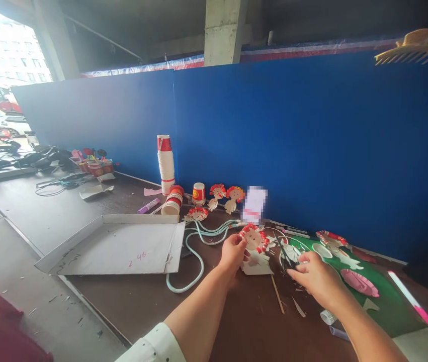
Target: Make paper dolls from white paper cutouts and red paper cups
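My left hand (233,254) pinches a doll cut from a paper cup (253,239), with a round pale face and red-and-white curled strips around it. Its white lower part spreads out below the head. My right hand (314,276) has its fingers at the dark handles of a pair of scissors (289,260), whose blades point up and away to the left. White paper scraps (292,249) lie around the scissors. A thin wooden stick (277,294) rests on the table between my hands.
Finished-looking cup dolls (232,198) lean on the blue partition (292,125). A tall stack of paper cups (166,166) stands farther left. A cardboard tray (104,246), a pale looped cable (200,266), a pink oval piece (360,282) and a pink-and-white marker (412,297) lie about.
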`<action>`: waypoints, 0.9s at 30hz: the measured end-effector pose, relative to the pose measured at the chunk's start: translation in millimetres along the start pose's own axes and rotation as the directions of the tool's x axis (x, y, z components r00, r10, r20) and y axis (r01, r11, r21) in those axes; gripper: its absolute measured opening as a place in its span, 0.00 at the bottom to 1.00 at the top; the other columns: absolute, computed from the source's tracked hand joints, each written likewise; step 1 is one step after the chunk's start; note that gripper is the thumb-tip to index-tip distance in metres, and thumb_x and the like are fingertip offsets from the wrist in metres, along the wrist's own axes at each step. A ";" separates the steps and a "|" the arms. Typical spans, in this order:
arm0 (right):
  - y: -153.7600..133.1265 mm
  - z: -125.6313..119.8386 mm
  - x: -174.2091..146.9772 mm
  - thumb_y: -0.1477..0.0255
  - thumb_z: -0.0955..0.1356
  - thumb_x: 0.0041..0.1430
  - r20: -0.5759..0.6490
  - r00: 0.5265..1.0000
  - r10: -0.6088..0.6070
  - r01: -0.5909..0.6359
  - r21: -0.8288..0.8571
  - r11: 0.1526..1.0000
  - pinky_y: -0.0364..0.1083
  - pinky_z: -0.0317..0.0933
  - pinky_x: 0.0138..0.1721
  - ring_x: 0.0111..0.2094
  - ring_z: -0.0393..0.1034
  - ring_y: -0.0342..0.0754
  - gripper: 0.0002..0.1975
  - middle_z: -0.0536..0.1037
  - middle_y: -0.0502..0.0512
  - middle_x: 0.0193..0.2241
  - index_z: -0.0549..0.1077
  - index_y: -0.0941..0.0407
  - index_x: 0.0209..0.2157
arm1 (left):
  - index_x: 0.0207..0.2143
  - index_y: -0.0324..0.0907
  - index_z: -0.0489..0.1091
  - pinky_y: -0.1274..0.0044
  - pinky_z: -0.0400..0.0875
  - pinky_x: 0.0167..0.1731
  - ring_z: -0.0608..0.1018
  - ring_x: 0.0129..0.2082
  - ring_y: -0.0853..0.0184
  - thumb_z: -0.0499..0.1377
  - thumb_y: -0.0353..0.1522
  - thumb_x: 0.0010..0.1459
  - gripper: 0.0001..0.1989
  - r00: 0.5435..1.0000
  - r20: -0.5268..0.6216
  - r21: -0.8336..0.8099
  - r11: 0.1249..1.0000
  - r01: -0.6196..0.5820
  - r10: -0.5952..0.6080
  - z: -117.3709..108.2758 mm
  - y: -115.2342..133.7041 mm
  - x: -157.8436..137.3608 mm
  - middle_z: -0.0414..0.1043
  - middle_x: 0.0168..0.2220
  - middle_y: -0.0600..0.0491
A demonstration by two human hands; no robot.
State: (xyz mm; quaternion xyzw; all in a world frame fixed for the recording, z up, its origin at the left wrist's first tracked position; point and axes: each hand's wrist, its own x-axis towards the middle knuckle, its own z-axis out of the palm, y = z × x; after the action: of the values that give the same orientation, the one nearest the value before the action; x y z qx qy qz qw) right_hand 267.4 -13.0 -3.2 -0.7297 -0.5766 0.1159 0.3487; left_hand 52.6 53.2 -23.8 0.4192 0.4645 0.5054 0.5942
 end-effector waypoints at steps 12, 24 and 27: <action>-19.0 -4.5 -7.9 0.52 0.71 0.48 0.225 0.973 -0.052 0.031 0.093 0.995 0.47 0.71 0.31 0.36 0.77 0.53 0.28 0.82 0.52 0.37 0.77 0.49 0.49 | 0.29 0.41 0.65 0.83 0.63 0.17 0.71 0.15 0.72 0.56 0.30 0.60 0.06 0.999 -0.039 0.013 0.999 -0.033 0.033 -0.4 -6.1 5.2 0.65 0.16 0.59; -12.2 0.2 -7.4 0.51 0.70 0.50 0.193 0.978 -0.080 0.092 -0.055 0.994 0.47 0.69 0.31 0.36 0.78 0.55 0.26 0.84 0.51 0.38 0.78 0.44 0.50 | 0.31 0.40 0.66 0.83 0.61 0.17 0.69 0.14 0.74 0.56 0.30 0.59 0.04 1.000 -0.025 0.035 0.999 -0.007 0.008 0.8 -4.4 3.4 0.65 0.16 0.59; -16.0 -2.4 -8.7 0.50 0.70 0.50 0.204 0.977 -0.061 0.083 -0.101 0.991 0.46 0.68 0.32 0.36 0.78 0.54 0.25 0.83 0.50 0.40 0.78 0.43 0.49 | 0.31 0.40 0.66 0.83 0.59 0.17 0.68 0.13 0.74 0.55 0.30 0.60 0.05 1.000 -0.018 0.058 0.998 -0.016 0.017 0.4 -4.6 3.6 0.65 0.16 0.59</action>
State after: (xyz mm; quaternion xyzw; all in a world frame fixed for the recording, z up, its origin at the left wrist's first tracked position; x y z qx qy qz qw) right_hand 254.0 -20.4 6.8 -0.7108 -0.6404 0.1447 0.2525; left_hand 54.2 56.1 -28.7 0.4355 0.4808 0.5005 0.5733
